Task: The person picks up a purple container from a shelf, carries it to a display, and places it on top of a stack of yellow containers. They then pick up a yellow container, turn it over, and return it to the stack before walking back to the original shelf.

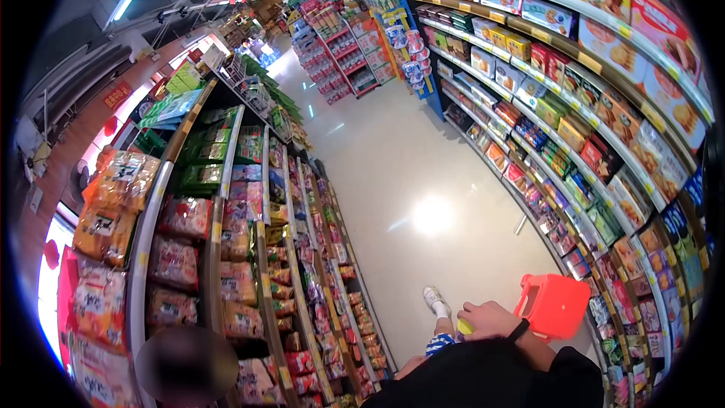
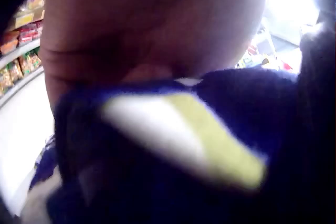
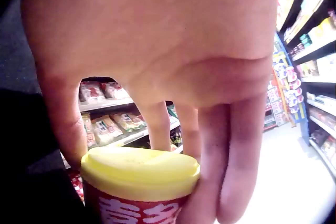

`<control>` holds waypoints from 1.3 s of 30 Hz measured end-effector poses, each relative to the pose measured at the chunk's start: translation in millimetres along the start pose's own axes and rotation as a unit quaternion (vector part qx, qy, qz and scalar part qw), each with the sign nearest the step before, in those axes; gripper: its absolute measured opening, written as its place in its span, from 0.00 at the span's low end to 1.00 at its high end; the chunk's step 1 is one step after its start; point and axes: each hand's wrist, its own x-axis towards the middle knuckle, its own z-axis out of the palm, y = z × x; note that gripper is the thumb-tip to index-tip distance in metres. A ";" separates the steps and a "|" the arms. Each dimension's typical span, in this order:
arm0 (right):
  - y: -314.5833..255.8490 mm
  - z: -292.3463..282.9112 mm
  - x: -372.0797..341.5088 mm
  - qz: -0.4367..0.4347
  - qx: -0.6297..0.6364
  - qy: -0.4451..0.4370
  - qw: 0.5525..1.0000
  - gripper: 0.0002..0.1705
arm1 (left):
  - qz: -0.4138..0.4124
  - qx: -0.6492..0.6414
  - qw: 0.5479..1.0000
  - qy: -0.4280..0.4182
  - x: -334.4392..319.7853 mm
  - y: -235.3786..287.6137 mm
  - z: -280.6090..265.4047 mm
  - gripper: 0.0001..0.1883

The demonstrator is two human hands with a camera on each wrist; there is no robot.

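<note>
My right hand grips a tub with a yellow lid and a red, white-lettered side. In the right wrist view, the thumb is on one side of the tub and the fingers are on the other. Close beyond the right wrist, which wears a black band, is a bright red shopping basket. My left hand is down against dark blue cloth with a blurred white and yellow patch. Its fingers are hidden, and I cannot tell whether they hold anything.
Packaged snacks fill the left shelves. Boxed foods line the tall right shelves. Between them runs a pale shiny floor, with a foot in a light shoe on it. A display of stacked goods stands at the aisle's far end.
</note>
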 end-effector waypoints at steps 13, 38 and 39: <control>52.6 -186.0 259.0 0.098 -0.001 0.126 0.987 0.32 | 0.183 0.274 0.943 -0.045 266.5 287.6 -288.5 0.18; 386.0 -488.6 715.8 -0.055 0.036 0.051 0.997 0.38 | 0.133 -0.151 0.979 -0.013 584.1 703.1 -533.3 0.23; 392.8 -497.3 740.8 -0.053 0.036 0.041 0.997 0.38 | 0.134 -0.157 0.978 0.023 600.7 706.9 -548.9 0.22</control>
